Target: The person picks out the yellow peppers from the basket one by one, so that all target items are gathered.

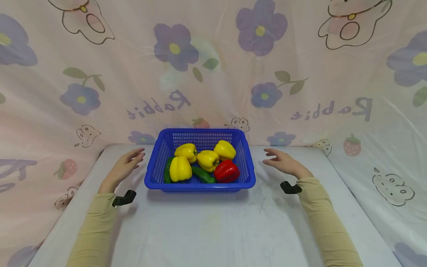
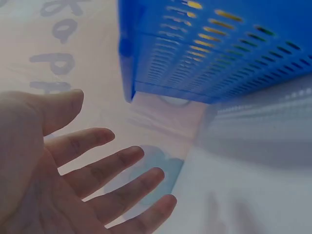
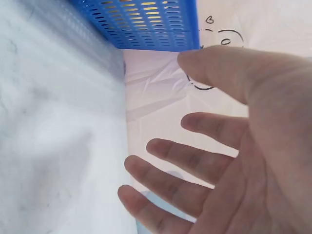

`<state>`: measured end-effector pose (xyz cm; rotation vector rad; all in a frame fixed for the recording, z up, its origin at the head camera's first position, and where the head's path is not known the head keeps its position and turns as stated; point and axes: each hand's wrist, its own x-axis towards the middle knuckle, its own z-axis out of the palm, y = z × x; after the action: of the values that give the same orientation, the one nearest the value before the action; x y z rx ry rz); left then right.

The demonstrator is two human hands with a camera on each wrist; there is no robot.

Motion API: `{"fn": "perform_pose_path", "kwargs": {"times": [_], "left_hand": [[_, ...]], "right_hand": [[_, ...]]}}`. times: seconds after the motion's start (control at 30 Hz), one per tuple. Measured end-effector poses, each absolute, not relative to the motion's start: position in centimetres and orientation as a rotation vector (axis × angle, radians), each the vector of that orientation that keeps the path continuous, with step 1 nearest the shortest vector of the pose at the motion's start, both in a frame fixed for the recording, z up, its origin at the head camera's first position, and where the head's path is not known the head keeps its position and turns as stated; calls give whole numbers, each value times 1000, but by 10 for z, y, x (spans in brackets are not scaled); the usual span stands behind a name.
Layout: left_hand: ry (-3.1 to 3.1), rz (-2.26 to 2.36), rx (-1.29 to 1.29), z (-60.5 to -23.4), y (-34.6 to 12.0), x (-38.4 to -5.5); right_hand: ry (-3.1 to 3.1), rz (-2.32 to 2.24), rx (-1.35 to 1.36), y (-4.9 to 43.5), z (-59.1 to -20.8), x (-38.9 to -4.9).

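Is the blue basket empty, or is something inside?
Not empty: the blue basket holds four yellow peppers, a red pepper and two green vegetables.

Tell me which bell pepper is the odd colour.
The red pepper, towards the near right corner inside the basket; it alone is red, while the other four are yellow peppers.

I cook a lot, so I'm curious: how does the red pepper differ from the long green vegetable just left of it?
The red pepper is bright red, while the long green vegetable is dark green. The red pepper is plump and blocky; the long green vegetable is slender. Both lie near the front of the blue basket.
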<state>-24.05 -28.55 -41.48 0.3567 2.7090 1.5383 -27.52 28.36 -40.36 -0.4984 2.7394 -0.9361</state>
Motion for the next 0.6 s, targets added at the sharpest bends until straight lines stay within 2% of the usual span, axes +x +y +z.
{"fn": "perform_pose_path", "kwargs": {"times": [0.6], "left_hand": [[2530, 1624, 333, -396, -279, -233]], "right_hand": [[2748, -1055, -535, 284, -380, -271]]}}
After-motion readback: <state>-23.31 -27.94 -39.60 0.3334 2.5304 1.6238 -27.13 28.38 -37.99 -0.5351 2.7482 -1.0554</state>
